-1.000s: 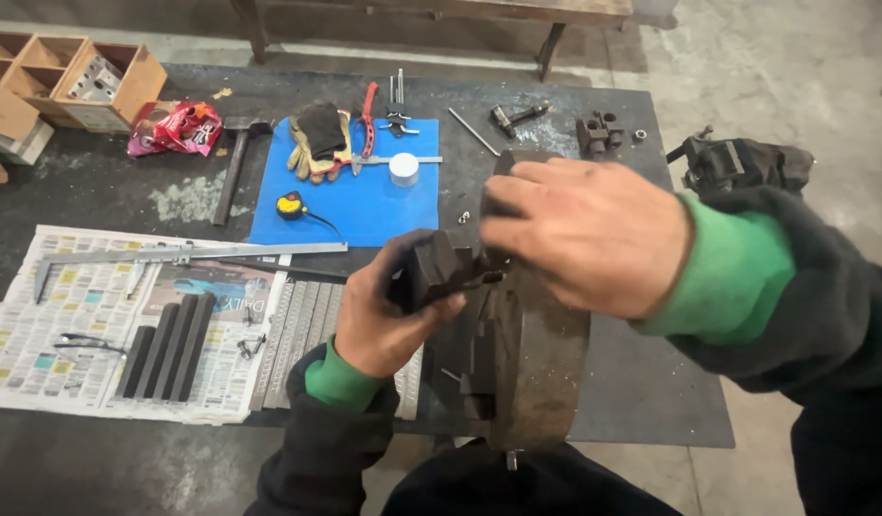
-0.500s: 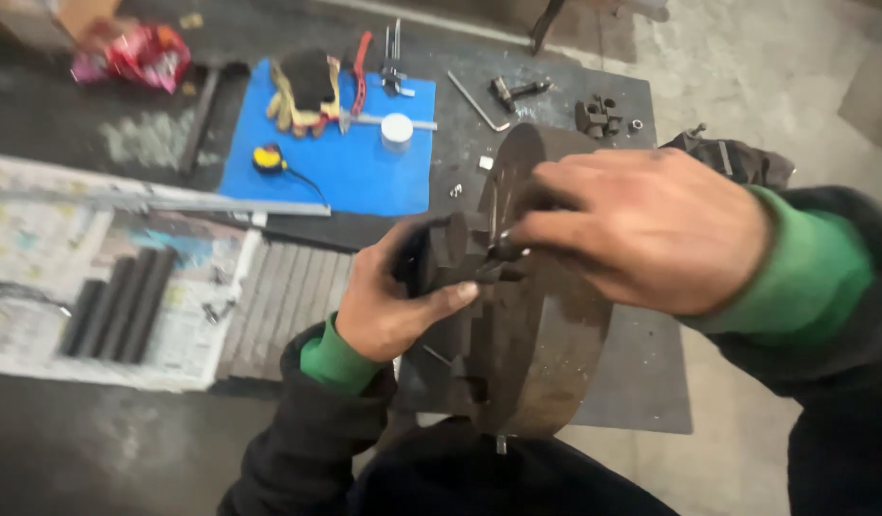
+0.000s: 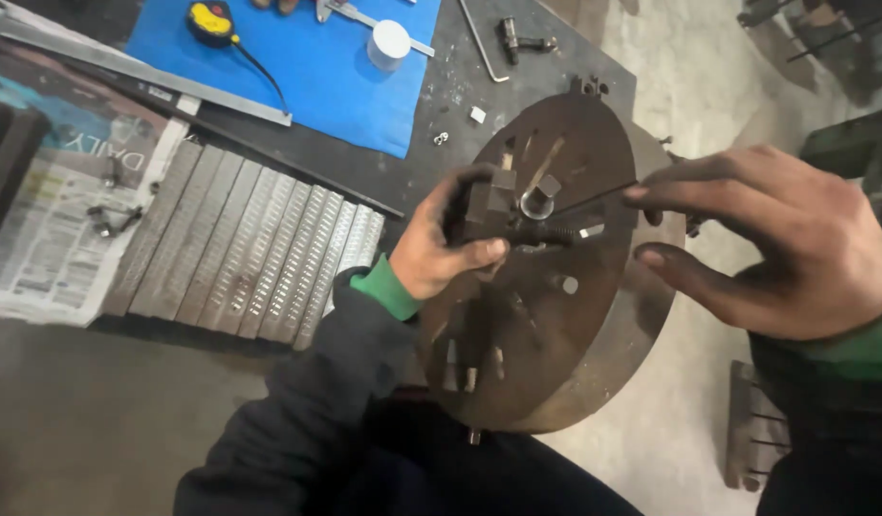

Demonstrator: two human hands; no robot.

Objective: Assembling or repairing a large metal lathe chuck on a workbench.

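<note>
The dark, scuffed steel desk (image 3: 431, 182) carries everything except the biggest piece of work. That piece, a heavy round rusty-brown metal disc with radial slots (image 3: 555, 315), stands tilted on its edge at the near side of the desk, against the person's lap, so its slotted face turns up toward the eyes and both hands can reach it.

To its left lies a row of ribbed grey metal bars (image 3: 240, 253), side by side, partly on a spread sheet of printed newspaper (image 3: 49, 239), which likely keeps small parts off the grime. Beyond them a blue rectangular mat (image 3: 316, 86) holds a yellow tape measure (image 3: 211, 19) and a small white cylinder (image 3: 390, 43), with a long steel rule (image 3: 135, 72) along its near edge.

The left hand (image 3: 441, 253) has its grip closed around a small dark stepped metal block (image 3: 484, 205) pressed to the disc face near the centre, thumb underneath, apparently steadying it in a slot. The right hand (image 3: 775, 248) hovers at the disc's right rim, its grip wide, fingers spread and holding nothing.
</note>
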